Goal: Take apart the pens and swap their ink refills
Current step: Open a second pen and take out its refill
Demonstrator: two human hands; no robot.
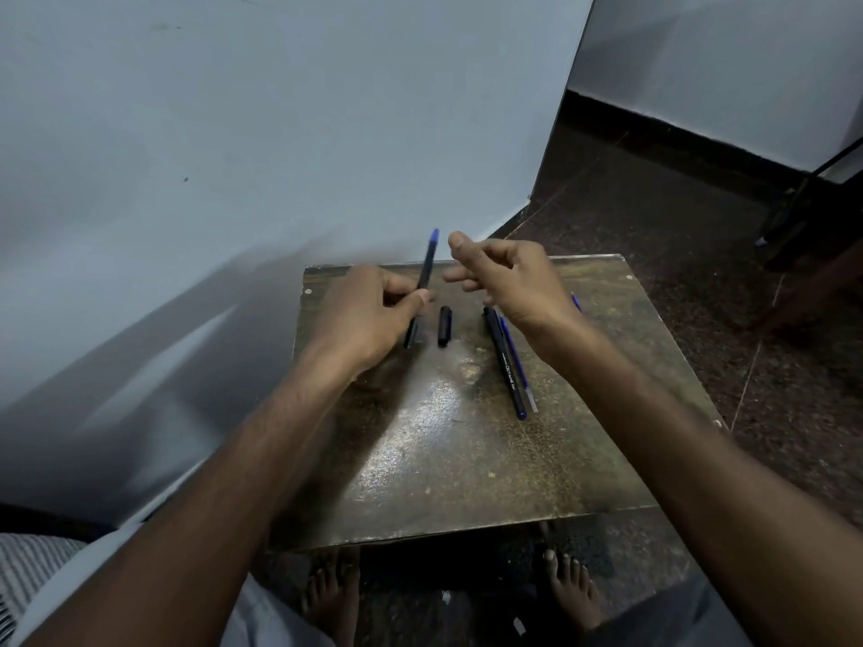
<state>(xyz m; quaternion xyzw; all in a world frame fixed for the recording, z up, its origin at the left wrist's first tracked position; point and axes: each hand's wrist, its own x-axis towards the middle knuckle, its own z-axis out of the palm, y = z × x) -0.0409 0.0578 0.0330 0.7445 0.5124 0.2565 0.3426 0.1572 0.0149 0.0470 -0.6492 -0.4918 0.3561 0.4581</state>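
Nearest, on the worn brown tabletop (467, 459), a black pen barrel (505, 366) lies touching a blue ink refill (517, 361); beyond, a black cap (444, 326). Left hand (364, 315) pinches a blue-tipped black pen (422, 287); right hand (509, 277) hovers empty, fingers apart. Loose parts could roll off.

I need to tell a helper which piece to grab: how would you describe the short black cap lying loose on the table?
On the worn table, look just right of the left hand holding a pen. The cap lies there alone: a short black stub, far shorter than the black pen barrel and blue refill to its right.
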